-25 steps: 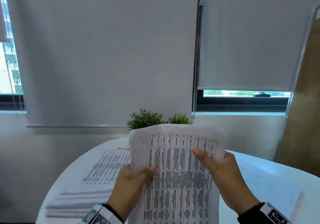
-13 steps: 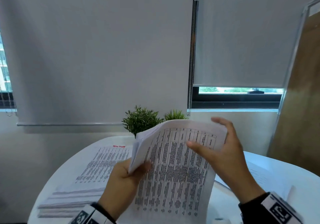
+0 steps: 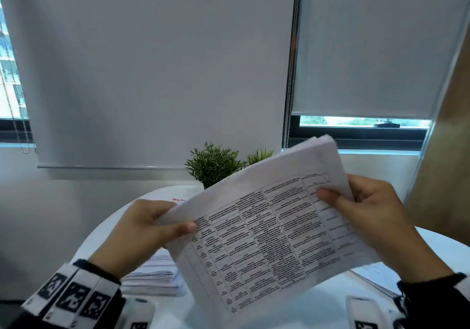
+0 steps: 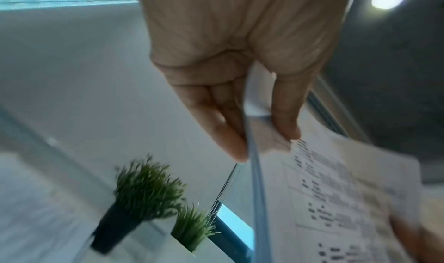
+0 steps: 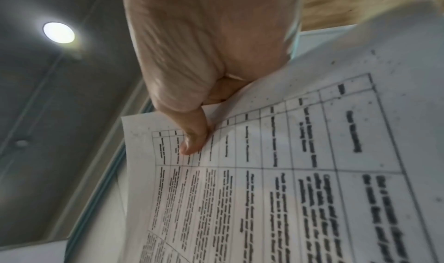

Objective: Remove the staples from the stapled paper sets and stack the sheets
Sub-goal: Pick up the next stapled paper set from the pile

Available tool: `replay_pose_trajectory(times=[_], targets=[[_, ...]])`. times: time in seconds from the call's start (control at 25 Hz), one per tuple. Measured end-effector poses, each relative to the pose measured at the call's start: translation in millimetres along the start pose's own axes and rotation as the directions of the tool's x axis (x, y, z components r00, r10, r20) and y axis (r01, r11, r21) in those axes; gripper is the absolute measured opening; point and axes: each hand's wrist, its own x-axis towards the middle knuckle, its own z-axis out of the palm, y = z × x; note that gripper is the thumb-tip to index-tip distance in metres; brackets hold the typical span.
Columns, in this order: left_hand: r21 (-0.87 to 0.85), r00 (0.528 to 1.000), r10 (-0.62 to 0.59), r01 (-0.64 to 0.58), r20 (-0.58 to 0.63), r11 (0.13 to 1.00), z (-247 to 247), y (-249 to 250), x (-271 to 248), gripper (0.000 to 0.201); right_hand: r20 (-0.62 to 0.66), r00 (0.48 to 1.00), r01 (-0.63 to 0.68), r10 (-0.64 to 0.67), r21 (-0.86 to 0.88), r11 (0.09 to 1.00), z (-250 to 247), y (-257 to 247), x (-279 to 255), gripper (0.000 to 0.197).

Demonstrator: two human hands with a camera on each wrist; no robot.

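Observation:
I hold a thick set of printed sheets [image 3: 269, 234] with a table of text in the air above the round white table [image 3: 162, 311], tilted with its right end higher. My left hand [image 3: 155, 224] pinches its left edge, thumb on the printed face and fingers behind; the left wrist view shows that pinch [image 4: 259, 126] on the paper edge [image 4: 257, 181]. My right hand [image 3: 356, 201] pinches the upper right edge, its thumb [image 5: 194, 136] lying on the printed page [image 5: 288, 181]. No staple shows in any view.
A stack of loose printed sheets [image 3: 152, 275] lies on the table under my left wrist. More paper [image 3: 373, 270] lies at the right. Two small potted plants [image 3: 213, 163] stand at the table's far edge before the blinds. A wooden panel [image 3: 442, 150] rises at the right.
The paper set has turned from upright to lying sideways, tilted up at the right. My right hand moved from the page's front to its upper right edge; my left hand slid to the left edge.

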Motion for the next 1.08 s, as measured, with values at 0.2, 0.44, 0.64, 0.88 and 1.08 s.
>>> replay_pose_trajectory(times=[0.2, 0.44, 0.64, 0.88, 1.08], targets=[[-0.534, 0.971, -0.235, 0.181, -0.033, 0.826, 17, -29, -28, 0.063, 0.043, 0.985, -0.173, 0.168, 0.279, 0.944, 22, 34, -32, 0.044], [-0.464, 0.961, -0.278, 0.252, 0.013, 0.849, 36, -38, -40, 0.053, 0.069, 0.974, -0.224, 0.214, 0.206, 0.953, 27, 40, -39, 0.027], [-0.452, 0.960, -0.281, 0.254, 0.007, 0.855, 44, -40, -47, 0.064, 0.097, 0.959, -0.282, 0.267, 0.207, 0.937, 39, 45, -47, 0.025], [-0.404, 0.950, -0.313, 0.287, 0.002, 0.868, 42, -53, -49, 0.053, 0.105, 0.944, -0.329, 0.313, 0.221, 0.918, 41, 55, -49, 0.027], [-0.165, 0.904, -0.428, 0.422, 0.003, 0.891, 45, -57, -57, 0.019, 0.114, 0.889, -0.449, 0.442, 0.037, 0.893, 44, 64, -49, 0.014]])
